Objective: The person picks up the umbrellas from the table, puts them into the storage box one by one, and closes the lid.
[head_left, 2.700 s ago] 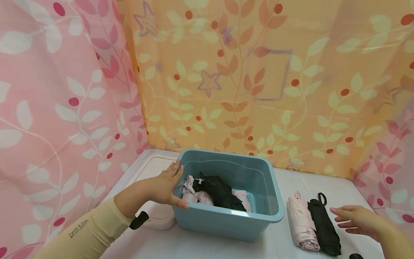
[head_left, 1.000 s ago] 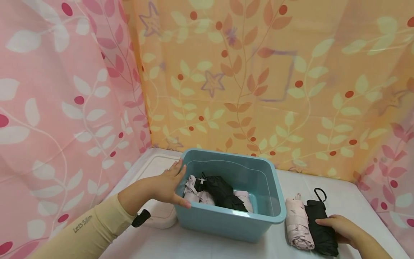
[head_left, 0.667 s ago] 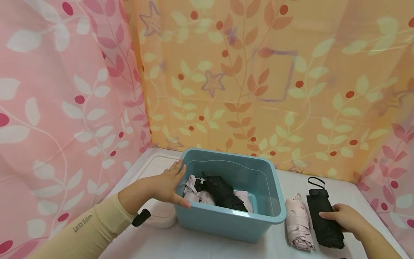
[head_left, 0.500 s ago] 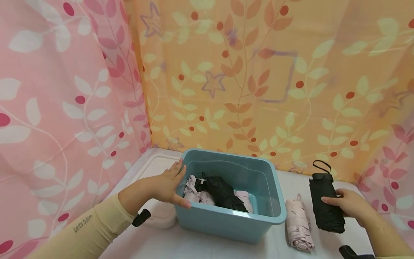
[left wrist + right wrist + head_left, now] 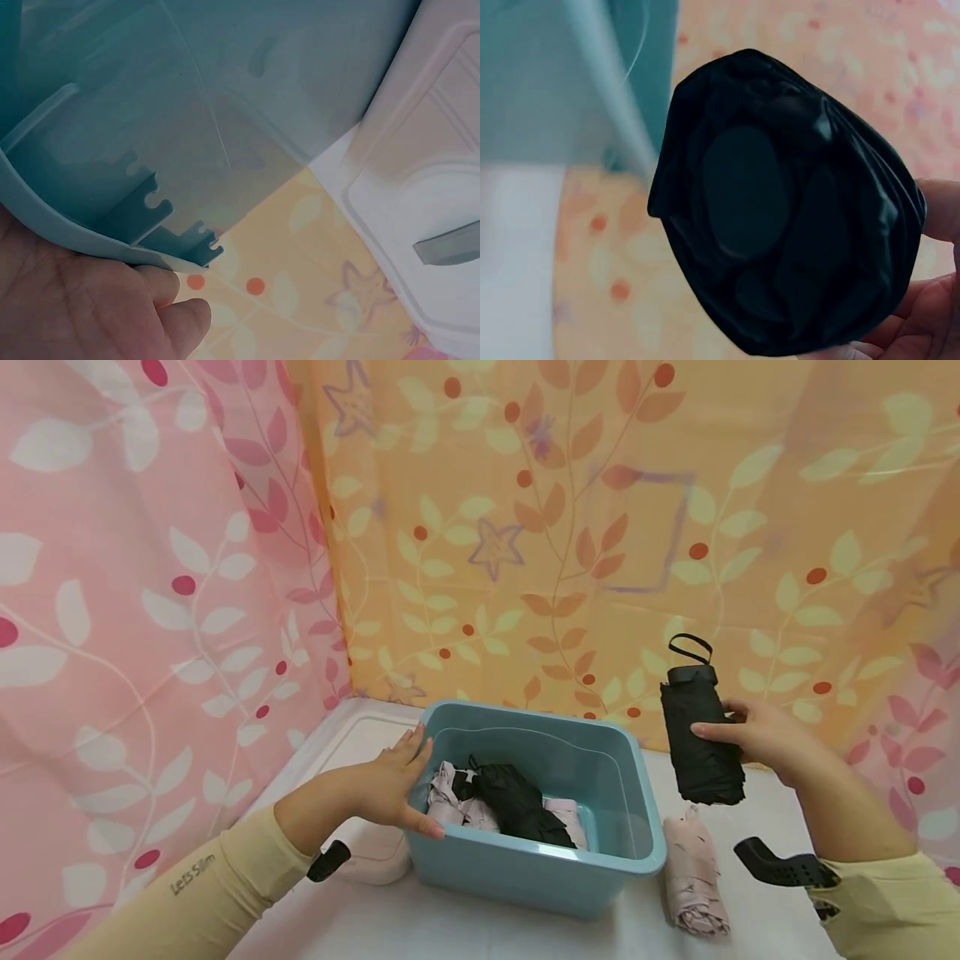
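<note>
My right hand [image 5: 772,743] grips a folded black umbrella [image 5: 693,739] around its middle, upright with the wrist loop on top, raised above the table right of the blue bin [image 5: 517,877]. The right wrist view shows the umbrella's dark end [image 5: 746,195] up close. My left hand [image 5: 378,792] rests on the bin's left front corner, fingers spread and thumb along the front rim. Inside the bin lie another black umbrella [image 5: 521,802] and folded pale pink ones [image 5: 444,808]. A rolled pale pink umbrella [image 5: 693,881] lies on the table below the raised one.
A white plastic lid [image 5: 375,860] lies on the white tabletop [image 5: 450,935], partly behind the bin's left side. Patterned pink cloth [image 5: 90,610] hangs on the left and orange cloth [image 5: 480,610] behind. Black wrist mounts [image 5: 783,864] stick out from the sleeves.
My right hand has taken hold of the black umbrella beside the pink one, lifted it off the table and carried it up and leftward toward the bin. The left hand has stayed on the corner.
</note>
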The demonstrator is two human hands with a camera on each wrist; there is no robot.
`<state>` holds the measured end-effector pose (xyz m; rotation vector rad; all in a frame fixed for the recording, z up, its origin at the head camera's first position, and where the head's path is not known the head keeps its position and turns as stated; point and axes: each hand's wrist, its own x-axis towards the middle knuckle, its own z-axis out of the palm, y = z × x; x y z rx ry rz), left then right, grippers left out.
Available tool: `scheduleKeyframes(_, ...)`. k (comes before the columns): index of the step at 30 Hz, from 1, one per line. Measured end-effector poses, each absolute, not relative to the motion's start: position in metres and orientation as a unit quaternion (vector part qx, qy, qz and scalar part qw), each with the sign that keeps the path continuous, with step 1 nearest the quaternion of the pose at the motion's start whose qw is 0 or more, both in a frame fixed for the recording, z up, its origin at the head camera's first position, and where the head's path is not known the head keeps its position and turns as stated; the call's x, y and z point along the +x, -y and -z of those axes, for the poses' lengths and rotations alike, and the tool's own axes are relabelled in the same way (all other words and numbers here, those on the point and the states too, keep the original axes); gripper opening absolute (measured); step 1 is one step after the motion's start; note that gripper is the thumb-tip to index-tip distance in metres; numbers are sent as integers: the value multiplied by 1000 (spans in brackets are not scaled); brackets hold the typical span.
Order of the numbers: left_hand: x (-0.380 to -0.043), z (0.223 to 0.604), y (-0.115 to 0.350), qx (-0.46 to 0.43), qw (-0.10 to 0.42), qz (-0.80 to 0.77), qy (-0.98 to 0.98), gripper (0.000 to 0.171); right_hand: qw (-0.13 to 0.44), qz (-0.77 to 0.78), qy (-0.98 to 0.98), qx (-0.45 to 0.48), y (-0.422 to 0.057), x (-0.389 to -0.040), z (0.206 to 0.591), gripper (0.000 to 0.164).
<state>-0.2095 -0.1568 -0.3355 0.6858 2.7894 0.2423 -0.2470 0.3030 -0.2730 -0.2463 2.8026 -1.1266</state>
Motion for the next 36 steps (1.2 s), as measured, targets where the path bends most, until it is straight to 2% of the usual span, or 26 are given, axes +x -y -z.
scheduleKeyframes(14, -206, 337, 154, 235, 132, -77, -960, 125, 95, 376, -913, -124, -211, -252, 251, 65)
scheduleKeyframes(23, -203, 334, 153, 239, 135, -84, -958, 126, 123, 374, -911, -119, -166, -259, 256, 73)
scheduleKeyframes(29, -203, 333, 153, 241, 133, -87, -957, 125, 137, 372, -910, -125, -139, -262, 260, 63)
scheduleKeyframes(36, -201, 332, 154, 246, 125, -94, -957, 126, 130, 350, -920, -122, -109, -263, 268, 60)
